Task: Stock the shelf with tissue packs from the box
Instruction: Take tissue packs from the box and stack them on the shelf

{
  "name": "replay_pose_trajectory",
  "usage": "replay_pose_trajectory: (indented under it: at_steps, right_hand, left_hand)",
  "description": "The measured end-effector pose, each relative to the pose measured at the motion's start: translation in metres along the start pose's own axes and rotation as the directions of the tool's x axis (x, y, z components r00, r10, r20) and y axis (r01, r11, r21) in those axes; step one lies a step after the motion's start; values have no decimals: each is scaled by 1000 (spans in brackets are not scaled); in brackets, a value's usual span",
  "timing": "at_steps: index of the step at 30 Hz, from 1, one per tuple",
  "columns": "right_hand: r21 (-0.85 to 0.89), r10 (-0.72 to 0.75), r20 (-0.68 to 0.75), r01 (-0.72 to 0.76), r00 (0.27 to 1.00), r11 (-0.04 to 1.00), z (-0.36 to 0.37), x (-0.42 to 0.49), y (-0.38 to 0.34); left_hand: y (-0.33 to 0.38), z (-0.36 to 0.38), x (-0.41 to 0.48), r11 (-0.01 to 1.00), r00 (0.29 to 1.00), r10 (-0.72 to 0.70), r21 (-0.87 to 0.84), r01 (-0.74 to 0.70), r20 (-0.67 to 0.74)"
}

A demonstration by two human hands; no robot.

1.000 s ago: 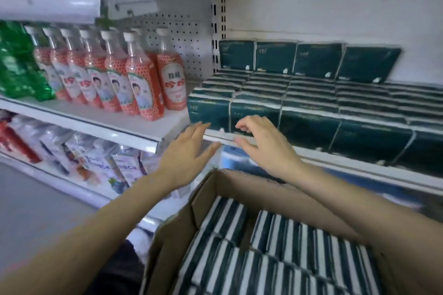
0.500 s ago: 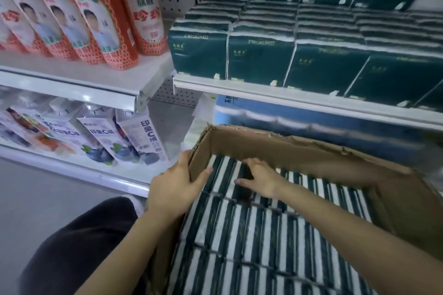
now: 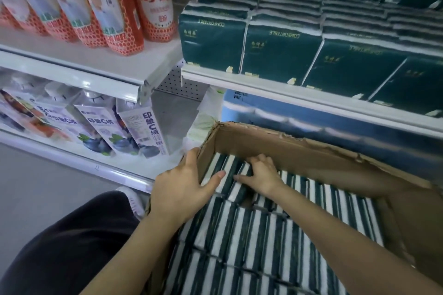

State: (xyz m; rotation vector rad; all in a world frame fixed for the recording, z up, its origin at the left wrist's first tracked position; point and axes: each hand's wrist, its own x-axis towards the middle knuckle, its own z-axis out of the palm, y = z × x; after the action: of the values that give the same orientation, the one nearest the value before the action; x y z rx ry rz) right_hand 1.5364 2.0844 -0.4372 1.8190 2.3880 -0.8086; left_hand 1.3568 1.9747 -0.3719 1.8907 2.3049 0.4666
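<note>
1. Green-and-white tissue pack [image 3: 238, 193] stands on edge in the far left corner of the box [image 3: 287, 151], its long edge running roughly toward the shelf [image 3: 287, 93].
2. Right hand [image 3: 262, 175] sits directly over it, fingers hooked behind, thumb on the near face.
3. Left hand [image 3: 179, 189] clasps the box's left wall.
4. Likely next: a straight upward lift.

Brown cardboard box [image 3: 299, 151] below white metal shelf [image 3: 263, 89]
Green-and-white striped tissue packs [image 3: 251, 237] fill it in rows; dark green packs [image 3: 278, 55] line the shelf.
</note>
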Motion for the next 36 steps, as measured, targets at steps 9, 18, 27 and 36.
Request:
replay_pose_trajectory:
  at_steps: [9,18,27,36]
  right_hand:
    - [408,56,-49,-31,997,912,-4,-1,7]
    - [605,174,-160,-43,972,795,-14,-18,25]
    - [460,150,-286,-2,947,888,-27,-44,10]
    - [494,2,-568,339,823,801,-128,-96,0]
  left_hand:
    - [-4,5,-1,999,997,35,-2,-36,-63]
    - [-4,4,0,999,999,30,24,-29,-28]
    - [5,-9,1,995,1000,22,-96,-22,4]
    - [73,-43,-33,803,996,-61,-596,13,-60]
